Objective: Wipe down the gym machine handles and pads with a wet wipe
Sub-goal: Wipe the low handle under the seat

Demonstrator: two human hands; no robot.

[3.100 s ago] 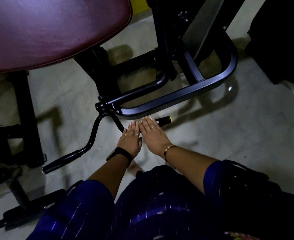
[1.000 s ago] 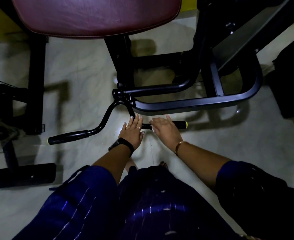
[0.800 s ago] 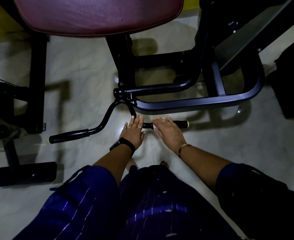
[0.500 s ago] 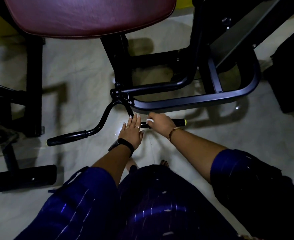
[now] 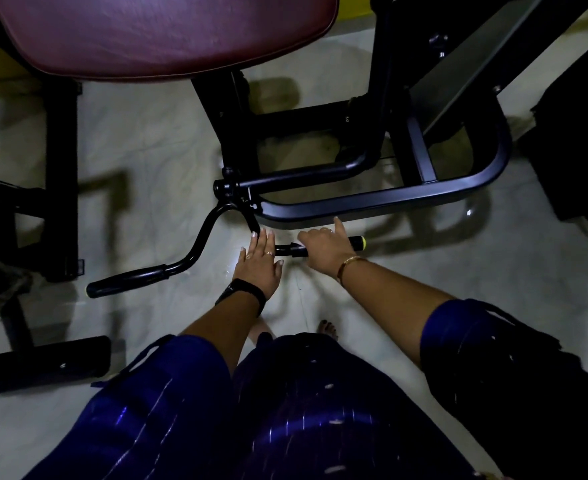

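Handle grip (image 5: 354, 243): black with a yellow end cap, low over the floor, lying crosswise just before the machine's curved base tube; mostly covered by the right hand.
Right hand (image 5: 323, 249): wrapped over the grip from above, index finger raised toward the base tube; gold bangle on the wrist.
Left hand (image 5: 259, 263): flat, fingers stretched out and close together, laid near the bar's inner bend just left of the right hand; rings on two fingers, dark band on the wrist.
Wet wipe: cannot tell whether under either hand.
Bent bar (image 5: 209, 230): black, curving from a pivot on the frame down to a second grip (image 5: 126, 282) at left.
Base tube (image 5: 389, 199): black, rounded at the right corner, just beyond the hands.
Seat pad (image 5: 168, 32): maroon, stitched edge, top of view, raised on black posts.
Floor (image 5: 140, 140): pale marbled tile, glossy, crossed by soft shadows of the frame.
Room: dim; strip of yellow wall (image 5: 353, 5) at top.
Clothing: blue striped fabric (image 5: 285, 410) in the foreground; toes showing beneath.
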